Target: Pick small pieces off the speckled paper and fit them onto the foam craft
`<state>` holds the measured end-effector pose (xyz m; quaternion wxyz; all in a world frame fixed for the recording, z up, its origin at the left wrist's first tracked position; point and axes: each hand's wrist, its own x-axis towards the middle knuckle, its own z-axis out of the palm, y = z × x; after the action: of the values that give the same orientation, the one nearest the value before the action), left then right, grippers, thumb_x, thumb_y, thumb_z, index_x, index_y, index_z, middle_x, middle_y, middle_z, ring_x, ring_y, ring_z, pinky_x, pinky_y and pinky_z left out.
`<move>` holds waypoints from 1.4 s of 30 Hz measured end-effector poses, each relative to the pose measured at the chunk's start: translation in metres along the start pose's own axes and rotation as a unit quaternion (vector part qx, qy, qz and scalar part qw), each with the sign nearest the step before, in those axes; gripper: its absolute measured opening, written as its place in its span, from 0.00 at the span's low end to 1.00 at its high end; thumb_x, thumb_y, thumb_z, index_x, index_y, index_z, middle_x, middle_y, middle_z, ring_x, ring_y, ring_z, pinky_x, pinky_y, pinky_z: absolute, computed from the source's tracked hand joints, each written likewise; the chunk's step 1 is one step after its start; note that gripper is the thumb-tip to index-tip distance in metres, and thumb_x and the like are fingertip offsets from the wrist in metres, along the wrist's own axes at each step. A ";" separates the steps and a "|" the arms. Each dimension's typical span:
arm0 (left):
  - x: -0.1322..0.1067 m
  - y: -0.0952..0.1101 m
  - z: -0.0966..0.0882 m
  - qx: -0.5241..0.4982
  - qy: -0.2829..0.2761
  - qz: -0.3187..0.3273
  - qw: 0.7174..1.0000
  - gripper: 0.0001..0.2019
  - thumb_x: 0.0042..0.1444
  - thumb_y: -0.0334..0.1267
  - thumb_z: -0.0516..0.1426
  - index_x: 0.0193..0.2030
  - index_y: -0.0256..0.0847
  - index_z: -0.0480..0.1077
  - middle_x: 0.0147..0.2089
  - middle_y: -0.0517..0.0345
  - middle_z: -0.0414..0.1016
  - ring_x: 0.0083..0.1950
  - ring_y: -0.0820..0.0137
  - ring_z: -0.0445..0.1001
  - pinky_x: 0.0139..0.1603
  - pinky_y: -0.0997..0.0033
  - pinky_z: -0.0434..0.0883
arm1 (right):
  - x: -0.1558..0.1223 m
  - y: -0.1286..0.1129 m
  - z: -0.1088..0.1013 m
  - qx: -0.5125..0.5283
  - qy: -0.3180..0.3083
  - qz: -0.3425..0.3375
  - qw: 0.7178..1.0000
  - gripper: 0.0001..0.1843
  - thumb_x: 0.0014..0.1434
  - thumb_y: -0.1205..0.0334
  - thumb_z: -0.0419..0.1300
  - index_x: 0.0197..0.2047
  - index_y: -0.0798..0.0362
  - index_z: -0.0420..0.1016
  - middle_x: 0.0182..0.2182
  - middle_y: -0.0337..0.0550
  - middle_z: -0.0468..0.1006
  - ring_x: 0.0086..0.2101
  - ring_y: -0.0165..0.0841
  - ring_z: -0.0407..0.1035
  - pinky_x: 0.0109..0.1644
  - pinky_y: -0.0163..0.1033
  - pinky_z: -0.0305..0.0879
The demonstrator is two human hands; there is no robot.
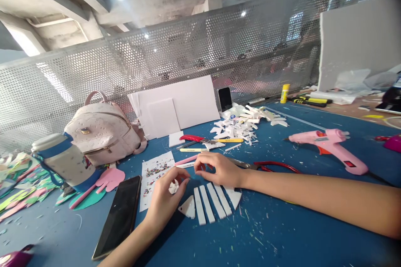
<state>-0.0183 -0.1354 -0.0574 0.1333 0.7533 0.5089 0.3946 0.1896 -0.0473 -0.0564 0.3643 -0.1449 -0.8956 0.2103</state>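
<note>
My left hand [166, 194] is closed, its thumb and fingertips brought together just left of the strips. A small white piece [173, 187] shows through the gap between those fingers; whether it is gripped or lies behind, I cannot tell. Facing it, my right hand [217, 169] is curled in a pinch above the table, and anything in its fingertips is too small to make out. Below both hands lie several white foam strips [207, 204] side by side, with a rounded white foam end piece [188, 207] at left and a curved one [233, 197] at right.
Left are a phone [117, 217], a speckled paper sheet [156, 171], a bottle [65, 162] and a backpack [103, 129]. Behind are red-handled pliers [192, 138] and white foam scraps [239, 123]. Red-handled scissors [275, 164] lie under my right forearm, near a pink glue gun [332, 146].
</note>
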 end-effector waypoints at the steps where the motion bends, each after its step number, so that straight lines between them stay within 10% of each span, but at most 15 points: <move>1: 0.001 0.000 -0.004 0.011 0.002 0.004 1.000 0.04 0.63 0.35 0.53 0.40 0.43 0.70 0.37 0.60 0.75 0.36 0.71 0.70 0.40 0.73 0.66 | 0.000 0.000 0.000 -0.001 0.000 0.001 1.000 0.01 0.62 0.66 0.59 0.37 0.53 0.72 0.35 0.41 0.75 0.36 0.32 0.67 0.42 0.37 0.62; 13: 0.030 -0.075 -0.077 0.166 -0.107 -0.104 0.975 0.10 0.59 0.44 0.54 0.39 0.42 0.73 0.36 0.58 0.79 0.35 0.67 0.74 0.36 0.71 0.67 | -0.003 0.004 0.002 0.003 -0.015 0.004 1.000 0.03 0.63 0.67 0.57 0.38 0.51 0.72 0.35 0.41 0.76 0.36 0.32 0.68 0.42 0.38 0.63; 42: 0.027 -0.073 -0.058 0.161 -0.157 -0.061 0.972 0.08 0.58 0.38 0.54 0.35 0.43 0.74 0.39 0.56 0.78 0.40 0.66 0.74 0.41 0.70 0.67 | -0.002 0.004 0.001 0.005 -0.017 0.002 1.000 0.02 0.63 0.66 0.58 0.37 0.52 0.71 0.35 0.40 0.75 0.36 0.31 0.67 0.42 0.38 0.63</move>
<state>-0.1047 -0.0906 -0.0511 0.1123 0.7848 0.5837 0.1754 0.1911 -0.0452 -0.0600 0.3491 -0.1415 -0.9004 0.2176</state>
